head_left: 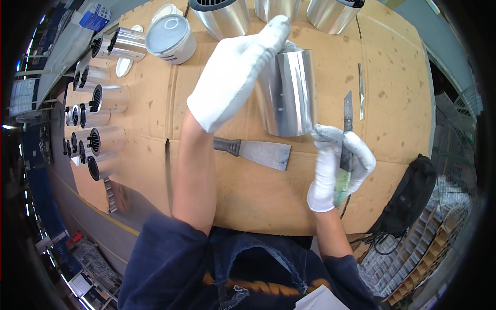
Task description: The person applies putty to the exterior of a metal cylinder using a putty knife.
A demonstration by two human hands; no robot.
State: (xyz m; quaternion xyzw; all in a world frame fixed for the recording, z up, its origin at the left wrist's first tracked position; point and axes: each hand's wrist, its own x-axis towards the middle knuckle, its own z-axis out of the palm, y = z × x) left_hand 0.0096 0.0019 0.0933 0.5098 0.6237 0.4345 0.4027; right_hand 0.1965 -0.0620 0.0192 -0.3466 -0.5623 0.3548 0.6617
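Observation:
My left hand, in a white glove, grips the upper end of a shiny metal cylinder. Its fingers are partly hidden behind the cylinder's rim, and the cylinder's lower end tips toward me. At the right, my gloved right hand is closed round a knife with an angled tip and a green-wrapped lower part. The blade points away from me, apart from the cylinder, while the fingertips are close to the cylinder's lower right edge. Just below the cylinder, a putty knife with a dark handle lies flat on the cardboard.
Brown cardboard covers the table. A thin metal strip lies at right, above a black pouch. Several metal cylinders with black grilles line the left side; others stand at the back beside a lidded white tub.

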